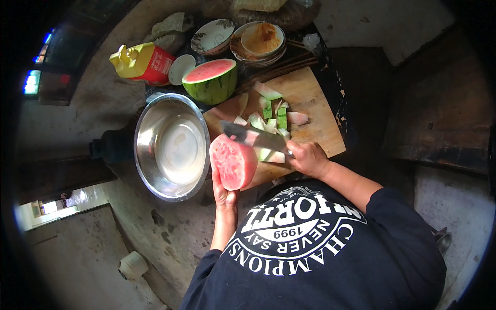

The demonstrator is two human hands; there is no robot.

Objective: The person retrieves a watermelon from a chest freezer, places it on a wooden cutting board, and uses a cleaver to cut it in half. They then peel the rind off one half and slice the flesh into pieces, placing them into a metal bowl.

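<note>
My left hand (224,193) holds a peeled piece of watermelon (234,163) upright, cut face showing, at the near left edge of the wooden cutting board (321,124). My right hand (310,158) grips the handle of a cleaver (259,138), whose blade reaches left over the board to the top of the melon piece. Pink flesh bits cling to the blade. Several pieces of watermelon rind (282,117) lie scattered on the board behind the cleaver. A watermelon half (211,83), cut face up with its green rind on, rests beyond the board's far left corner.
A large stainless steel basin (140,155) stands left of the board, close to my left hand. Behind are a yellow and red plastic jug (145,64), a small white bowl (181,70), a patterned bowl (213,37), stacked stained bowls (257,42) and chopsticks (288,69).
</note>
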